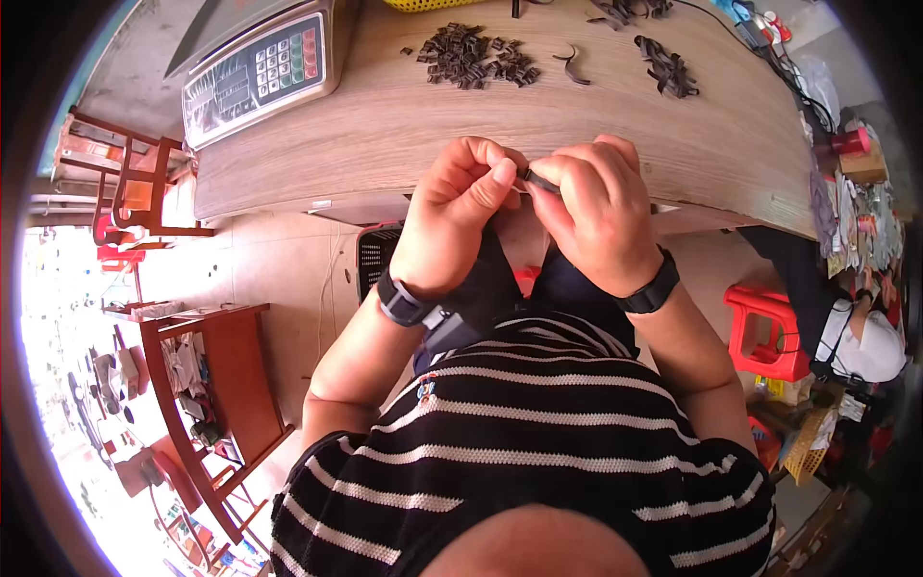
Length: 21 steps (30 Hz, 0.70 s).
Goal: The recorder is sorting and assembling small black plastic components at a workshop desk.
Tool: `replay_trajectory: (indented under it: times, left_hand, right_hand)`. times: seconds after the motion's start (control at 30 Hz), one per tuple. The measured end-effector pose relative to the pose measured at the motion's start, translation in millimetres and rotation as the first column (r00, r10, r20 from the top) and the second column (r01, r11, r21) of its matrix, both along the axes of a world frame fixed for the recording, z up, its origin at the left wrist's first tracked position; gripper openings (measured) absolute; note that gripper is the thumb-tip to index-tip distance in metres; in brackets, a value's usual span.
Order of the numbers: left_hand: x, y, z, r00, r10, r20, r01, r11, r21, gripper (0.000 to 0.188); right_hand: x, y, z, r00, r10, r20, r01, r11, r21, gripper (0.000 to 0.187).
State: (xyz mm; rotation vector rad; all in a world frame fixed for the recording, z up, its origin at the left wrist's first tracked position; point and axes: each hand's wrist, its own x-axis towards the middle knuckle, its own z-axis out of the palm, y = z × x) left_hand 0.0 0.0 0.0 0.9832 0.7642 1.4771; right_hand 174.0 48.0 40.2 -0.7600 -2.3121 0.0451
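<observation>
Two hands work together just over the near edge of one wooden table point(385, 144). The left hand point(452, 207) and the right hand point(601, 216) have their fingers curled in, and both pinch one thin dark strip point(543, 182) between them. Farther back there is one heap of short dark pieces point(457, 56), too many to count. Right of it are a loose curved strip point(575, 67) and two bunches of long strips, one on the right point(665, 67) and one at the far edge point(627, 9).

One scale point(260, 77) sits on the left. One red stool point(765, 332) and another person point(859, 337) are on the right. The left arm partly hides a black basket point(373, 258) below. The yellow basket point(433, 4) is cut off at the top. Fingers cover the strip's ends, so I can't tell its length.
</observation>
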Motion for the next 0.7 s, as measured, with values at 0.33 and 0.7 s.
replay_trajectory:
  times: [0.33, 0.7]
  left_hand:
    - [-5, 7, 1, 0.93, -0.048, 0.365, 0.088, 0.992, -0.094, 0.011]
    - [8, 13, -12, 0.905, -0.033, 0.425, 0.051, 0.998, -0.032, 0.008]
  right_hand:
    - [-2, -5, -9, 0.865, -0.1, -0.491, -0.221, 0.804, -0.552, 0.014]
    - [-8, -4, -3, 0.987, 0.05, -0.154, -0.045, 0.998, 0.037, 0.023]
